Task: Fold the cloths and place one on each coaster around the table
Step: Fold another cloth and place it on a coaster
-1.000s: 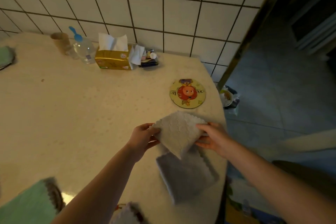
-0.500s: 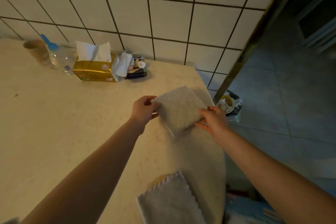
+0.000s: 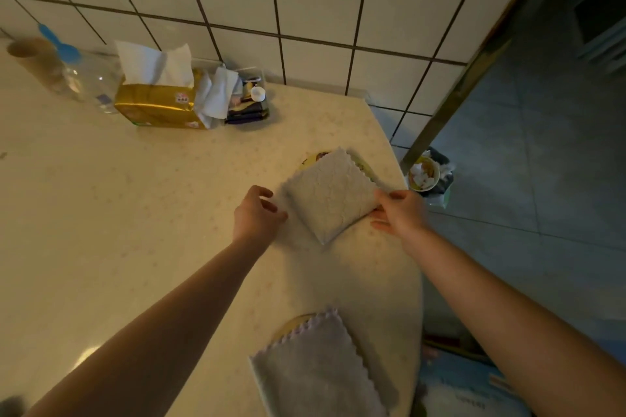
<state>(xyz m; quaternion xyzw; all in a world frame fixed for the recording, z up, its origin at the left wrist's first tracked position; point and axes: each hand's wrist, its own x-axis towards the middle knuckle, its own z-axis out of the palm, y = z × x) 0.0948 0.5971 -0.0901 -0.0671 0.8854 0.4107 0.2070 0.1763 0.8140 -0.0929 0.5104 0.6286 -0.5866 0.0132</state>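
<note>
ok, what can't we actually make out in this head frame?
- Far coaster: head view, mostly hidden under the white cloth.
- Near coaster: head view, only a rim shows beside the grey cloth, which the bottom edge cuts off.
- Bottle and cup: blurred.

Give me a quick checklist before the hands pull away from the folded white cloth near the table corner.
1. White cloth folded into a compact square: ok.
2. Cloth lying over the coaster, whose rim peeks out at the far corner: ok.
3. Cloth centred on the coaster: cannot tell, the coaster is mostly hidden.
4. Left hand released, fingers open beside the cloth: ok.
5. Right hand released: not ok, fingertips at the cloth's right corner.
6. Nearer grey cloth on its coaster: ok.
</note>
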